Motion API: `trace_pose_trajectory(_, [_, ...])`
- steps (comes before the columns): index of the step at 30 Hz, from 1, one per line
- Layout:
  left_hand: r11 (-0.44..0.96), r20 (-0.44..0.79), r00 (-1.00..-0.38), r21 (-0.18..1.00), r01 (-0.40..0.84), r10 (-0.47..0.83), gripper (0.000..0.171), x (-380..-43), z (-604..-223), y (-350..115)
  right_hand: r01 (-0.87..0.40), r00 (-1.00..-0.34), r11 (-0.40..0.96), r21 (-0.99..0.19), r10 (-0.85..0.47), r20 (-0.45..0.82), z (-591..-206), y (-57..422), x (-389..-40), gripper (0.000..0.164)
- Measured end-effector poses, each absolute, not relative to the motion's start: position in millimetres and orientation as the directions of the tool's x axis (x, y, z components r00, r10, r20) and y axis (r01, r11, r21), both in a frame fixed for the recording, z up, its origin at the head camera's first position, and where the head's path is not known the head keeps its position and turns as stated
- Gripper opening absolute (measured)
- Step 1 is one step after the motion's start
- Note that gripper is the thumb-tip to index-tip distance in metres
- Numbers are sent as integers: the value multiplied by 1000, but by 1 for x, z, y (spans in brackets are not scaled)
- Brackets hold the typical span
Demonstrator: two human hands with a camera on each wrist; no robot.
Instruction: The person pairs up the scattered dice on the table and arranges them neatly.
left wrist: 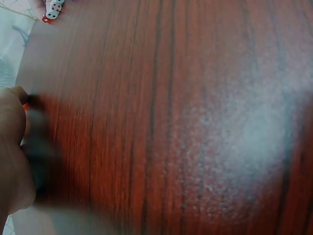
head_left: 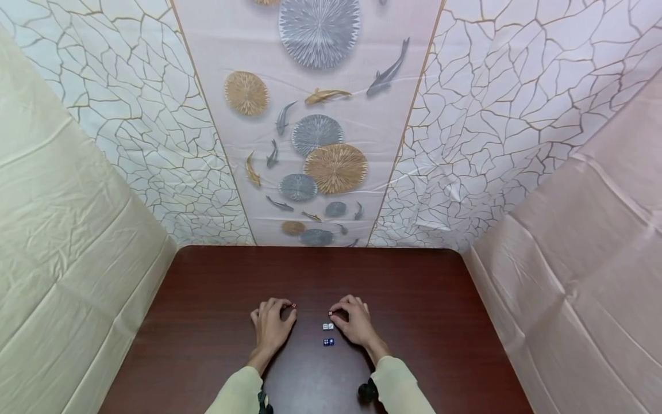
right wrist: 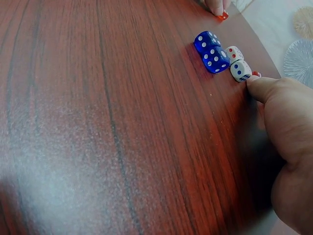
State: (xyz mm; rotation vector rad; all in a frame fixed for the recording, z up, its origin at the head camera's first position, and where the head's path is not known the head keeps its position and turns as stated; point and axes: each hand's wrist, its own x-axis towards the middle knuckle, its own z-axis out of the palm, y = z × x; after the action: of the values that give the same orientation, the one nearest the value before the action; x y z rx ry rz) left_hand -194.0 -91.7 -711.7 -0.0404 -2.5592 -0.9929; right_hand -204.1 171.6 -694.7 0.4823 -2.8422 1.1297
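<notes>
My left hand (head_left: 272, 326) pinches a small red die (head_left: 293, 305) between thumb and forefinger, left of the table's middle. Across a short gap, my right hand (head_left: 357, 322) has its thumb and forefinger on another red die (head_left: 330, 313). Just in front of that die are two white dice (head_left: 328, 326) side by side. Nearer the body, two translucent blue dice (head_left: 328, 342) also sit together. In the right wrist view the right thumb hides most of its red die (right wrist: 257, 74), close beside the white dice (right wrist: 240, 71) and blue dice (right wrist: 215, 59).
A glossy dark red-brown wooden table (head_left: 217, 276) lies under everything. Behind it hangs a patterned cloth (head_left: 315, 172) with fish and round leaf shapes. Pale fabric walls (head_left: 569, 276) stand at both sides. A black wrist device (head_left: 367, 392) is by the right sleeve.
</notes>
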Motion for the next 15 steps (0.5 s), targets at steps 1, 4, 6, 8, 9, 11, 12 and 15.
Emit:
trace_pose_trajectory(1, [748,371,-922,643,167,-113,22,-194,-712,-92,-302,-950,685,-663,-271,154,-695,172,-204,14])
trace_pose_trajectory(4, [743,371,-922,647,170,-111,20,-195,-714,-92,-303,-950,681,-666,-269,157,-695,172,-204,14])
trace_pose_trajectory(6, [740,367,-924,650,171,-109,19,-195,-714,-92,-301,-951,675,-673,-267,157,-695,172,-204,14])
trace_pose_trajectory(8, [736,365,-925,654,173,-108,17,-196,-715,-92,-302,-951,675,-673,-264,162,-695,171,-204,14])
trace_pose_trajectory(9, [736,365,-925,655,173,-107,17,-196,-715,-92,-302,-951,675,-673,-263,163,-695,171,-204,14])
trace_pose_trajectory(11, [736,366,-925,655,174,-107,16,-196,-715,-92,-300,-952,678,-671,-260,163,-696,171,-204,14])
trace_pose_trajectory(12, [736,367,-924,654,174,-108,16,-196,-715,-92,-298,-952,680,-670,-259,160,-696,171,-204,14])
trace_pose_trajectory(15, [738,373,-921,651,176,-109,15,-196,-716,-92,-293,-954,680,-672,-256,156,-696,171,-203,14])
